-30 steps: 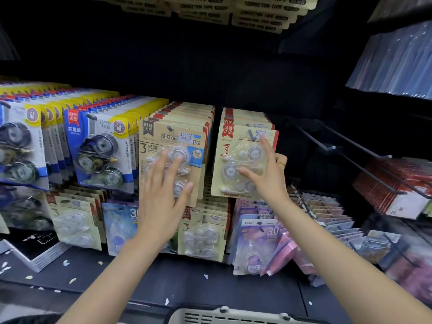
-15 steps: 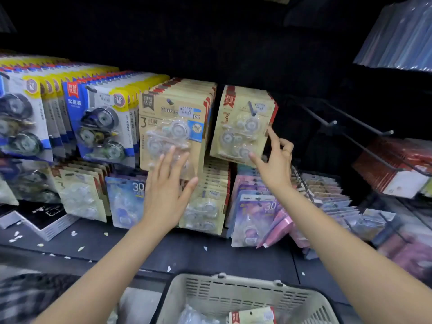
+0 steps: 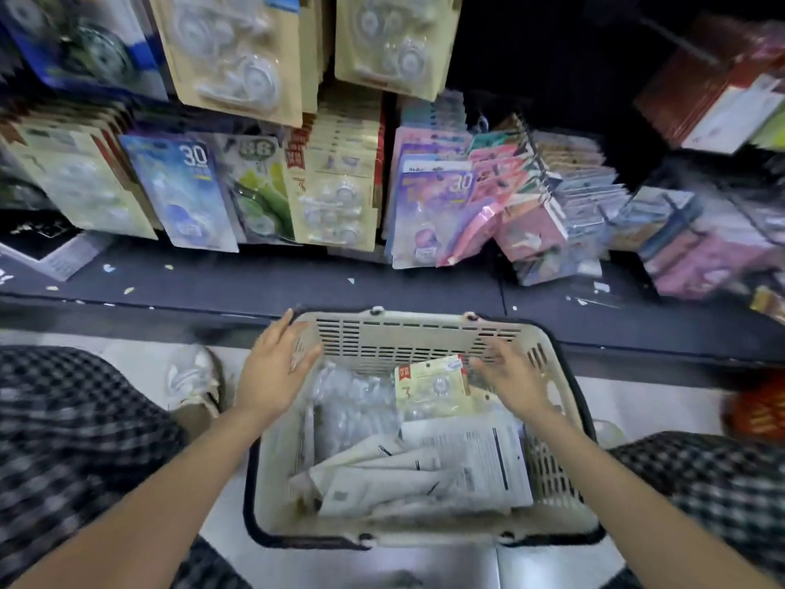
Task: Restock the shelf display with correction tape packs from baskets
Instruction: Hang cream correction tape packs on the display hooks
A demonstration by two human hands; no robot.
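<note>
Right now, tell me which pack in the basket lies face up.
The beige-carded pack at the basket's far end, nearest the right hand; the others show white printed backs.

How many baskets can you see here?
1. The basket sits on the floor below the shelf, between the person's knees, with both hands over it. Others may lie out of view.

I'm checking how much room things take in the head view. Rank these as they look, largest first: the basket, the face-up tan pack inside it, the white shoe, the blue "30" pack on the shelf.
1. basket, by far.
2. blue "30" pack.
3. tan pack and white shoe: look alike, unranked.
Distances from the camera differ, so true sizes stay unsure.
</note>
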